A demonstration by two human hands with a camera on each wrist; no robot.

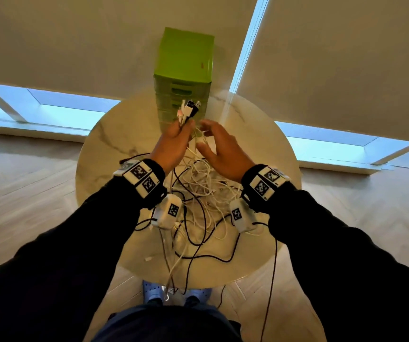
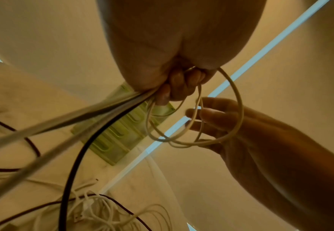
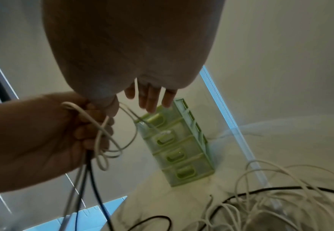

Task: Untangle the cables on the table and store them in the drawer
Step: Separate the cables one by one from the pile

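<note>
My left hand [image 1: 175, 140] is raised over the table and grips a bundle of black and white cables [image 2: 107, 114]. Their plug ends [image 1: 189, 109] stick up above the fist. My right hand [image 1: 217, 146] is close beside it, fingers [image 3: 150, 100] straight and spread. Thin white cable loops [image 2: 199, 140] hang from the left fist and lie around the right hand's fingers [image 2: 209, 115]. The rest of the tangled cables [image 1: 201, 193] sits on the round marble table [image 1: 114, 144] below both hands. The green drawer unit [image 1: 185, 70] stands at the table's far edge, its drawers shut.
Some cables [image 1: 271, 280] trail over the near table edge toward the floor. Behind the drawer unit [image 3: 179, 150] hang pale window blinds [image 1: 75, 40]. My shoes [image 1: 154, 292] show under the table's near edge.
</note>
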